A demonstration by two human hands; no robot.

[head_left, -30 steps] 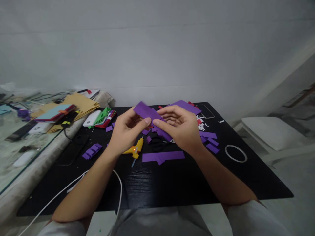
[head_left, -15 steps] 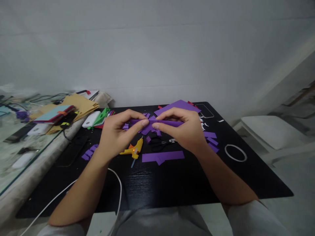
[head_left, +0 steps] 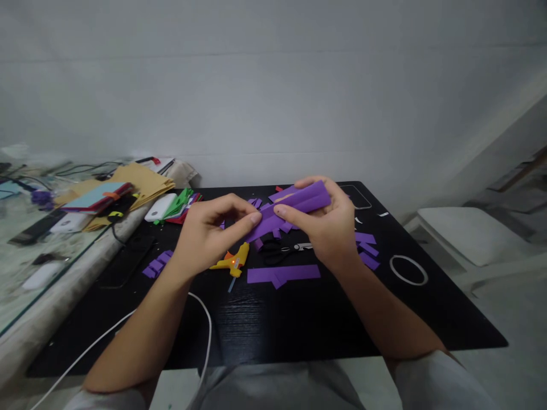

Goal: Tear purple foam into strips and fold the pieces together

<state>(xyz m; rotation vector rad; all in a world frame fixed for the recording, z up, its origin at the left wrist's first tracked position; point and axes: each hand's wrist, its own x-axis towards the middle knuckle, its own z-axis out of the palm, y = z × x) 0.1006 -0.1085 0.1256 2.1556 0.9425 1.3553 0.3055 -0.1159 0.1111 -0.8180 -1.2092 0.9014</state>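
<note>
A folded purple paper strip (head_left: 305,198) is held up above the table, slanting up to the right, with lengthwise creases showing. My right hand (head_left: 327,222) pinches it between thumb and fingers near its middle. At its lower left end, my left hand (head_left: 220,222) has thumb and forefinger closed on the strip. Below the hands lie black-handled scissors (head_left: 276,251), partly hidden by my right hand, and a yellow hot glue gun (head_left: 234,262) with an orange light on. Nearer me, another purple strip (head_left: 294,273) lies flat with a small piece across it.
Small purple pieces (head_left: 157,264) lie at left, and more purple strips (head_left: 367,249) at right. A silvery ring (head_left: 408,270) rests on the black table (head_left: 290,324). A white cable (head_left: 208,324) crosses the front left. Envelopes (head_left: 147,181) and notebooks stand left; a white stool (head_left: 457,233) is right.
The paper strip has turned from level and edge-on to slanted, its right end raised and its broad face showing. My right hand has tilted with it; my left hand has barely moved.
</note>
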